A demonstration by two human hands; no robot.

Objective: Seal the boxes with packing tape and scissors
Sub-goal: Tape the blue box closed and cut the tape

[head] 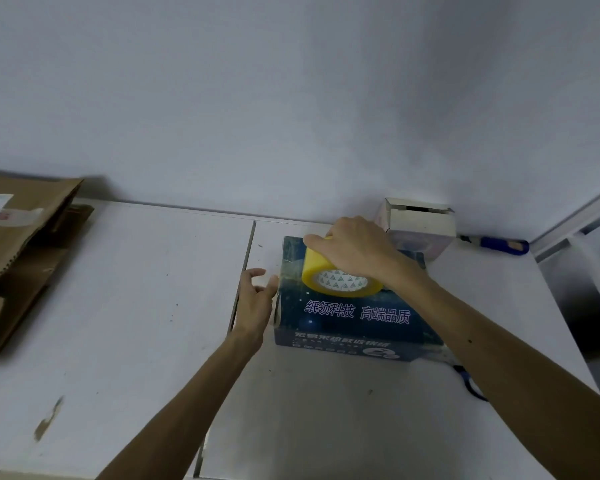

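Observation:
A dark blue box (354, 323) with white printed characters lies on the white table (136, 306). My right hand (357, 249) grips a yellow roll of packing tape (329, 277) from above and holds it on the box's top, near its far left corner. Clear tape shines along the box's left edge. My left hand (255, 303) rests against the box's left side with its fingers relaxed and slightly spread. Blue-handled scissors (470, 382) lie on the table to the right, mostly hidden under my right forearm.
Flattened brown cardboard boxes (18, 233) are stacked at the far left. A small white box (418, 225) with an open top stands against the wall behind the blue box. A blue-handled tool (499, 244) lies to its right. The table's right edge is near.

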